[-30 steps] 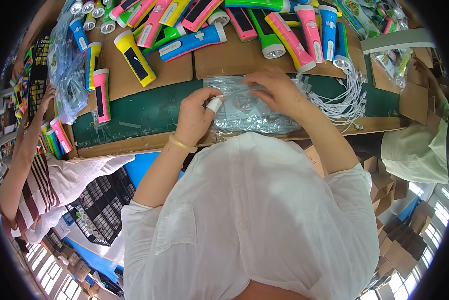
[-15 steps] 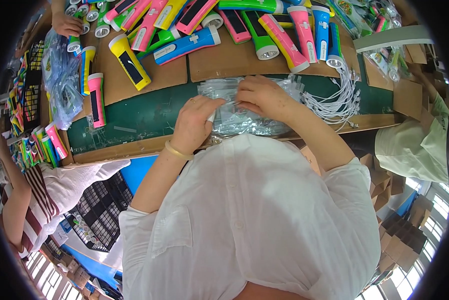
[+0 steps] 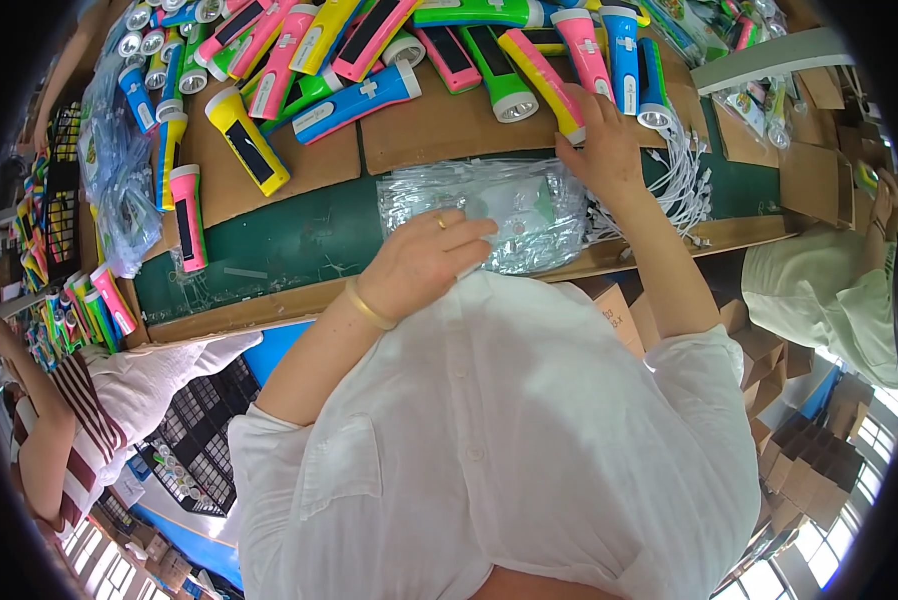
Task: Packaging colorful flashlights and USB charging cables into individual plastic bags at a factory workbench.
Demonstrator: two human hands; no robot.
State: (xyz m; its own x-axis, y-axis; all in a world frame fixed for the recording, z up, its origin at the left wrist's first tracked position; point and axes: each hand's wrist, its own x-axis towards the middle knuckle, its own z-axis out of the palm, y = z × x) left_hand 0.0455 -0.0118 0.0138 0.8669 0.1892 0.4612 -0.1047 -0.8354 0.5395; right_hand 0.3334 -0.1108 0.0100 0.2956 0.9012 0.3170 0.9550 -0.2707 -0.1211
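A stack of clear plastic zip bags (image 3: 529, 215) lies flat on the green tabletop in front of me. My left hand (image 3: 424, 258) rests on the stack's near left part, fingers stretched to the right, with a ring and a bangle. Farther right, my right hand (image 3: 607, 150) is closed around the near end of a pink-and-yellow flashlight (image 3: 541, 80). That flashlight still lies among the others, and my fingers partly hide its end. Beside it lie a pink-and-white flashlight (image 3: 583, 50) and a blue one (image 3: 623, 60).
More colourful flashlights (image 3: 354, 103) pile up on cardboard (image 3: 419, 135) at the back. White cables (image 3: 684, 185) lie bundled at the right. Bluish plastic bags (image 3: 119, 170) heap at the left. Co-workers sit at both sides; a black wire basket (image 3: 184, 440) stands lower left.
My right hand has left the bags and reached away to the pink-and-yellow flashlight. My left hand has slid right and nearer over the stack, which now lies flatter.
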